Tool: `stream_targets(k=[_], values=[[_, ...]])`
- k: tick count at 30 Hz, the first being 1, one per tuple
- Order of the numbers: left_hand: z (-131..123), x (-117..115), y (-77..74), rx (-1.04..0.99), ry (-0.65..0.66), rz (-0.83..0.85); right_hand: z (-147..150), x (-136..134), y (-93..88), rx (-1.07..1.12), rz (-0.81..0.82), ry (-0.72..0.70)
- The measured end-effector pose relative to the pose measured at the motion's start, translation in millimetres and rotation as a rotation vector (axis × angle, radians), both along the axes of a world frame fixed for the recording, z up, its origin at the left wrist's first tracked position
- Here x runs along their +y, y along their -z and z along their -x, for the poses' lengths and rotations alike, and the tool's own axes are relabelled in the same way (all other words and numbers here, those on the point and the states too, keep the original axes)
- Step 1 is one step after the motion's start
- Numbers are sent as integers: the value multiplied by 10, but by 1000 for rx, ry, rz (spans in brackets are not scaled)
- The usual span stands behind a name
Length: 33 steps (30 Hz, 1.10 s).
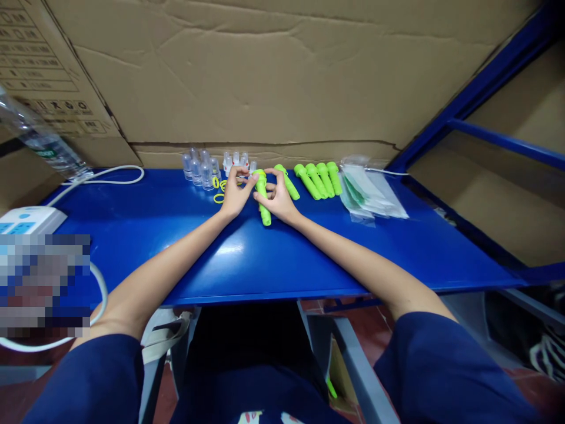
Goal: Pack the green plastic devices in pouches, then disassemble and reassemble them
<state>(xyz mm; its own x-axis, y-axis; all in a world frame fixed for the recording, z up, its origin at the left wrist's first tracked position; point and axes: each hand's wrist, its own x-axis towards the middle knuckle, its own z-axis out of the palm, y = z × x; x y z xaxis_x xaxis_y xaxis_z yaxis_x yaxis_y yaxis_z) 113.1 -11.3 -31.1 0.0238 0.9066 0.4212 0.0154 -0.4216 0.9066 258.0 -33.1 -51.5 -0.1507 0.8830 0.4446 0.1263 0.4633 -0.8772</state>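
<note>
A bright green flashlight body stands tilted over the blue table, its wide head pointing away from me and its narrow end toward me. My right hand is closed around its upper part. At the head, the thumb and fingers of my left hand pinch the rim, where a yellowish edge shows; whether that is a separate ring I cannot tell. Just left of my left hand lie several yellow rings. Behind the hands are clear plastic caps and white-and-clear pieces with red spots, partly hidden by my fingers.
Another green flashlight body lies right of my hands, beside a row of several more. Plastic bags lie farther right. A white power strip, its cable and a clear bottle are left. Cardboard walls the back.
</note>
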Motion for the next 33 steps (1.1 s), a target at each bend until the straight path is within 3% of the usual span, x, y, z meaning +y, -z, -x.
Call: stream_targets(k=[8, 23, 33], values=[[82, -61, -106, 198, 15, -144, -26, 29, 18, -55, -92, 76], [82, -63, -89, 207, -9, -154, -30, 22, 5, -59, -64, 24], [71, -19, -31, 223, -23, -222, -31, 44, 32, -107, -96, 62]])
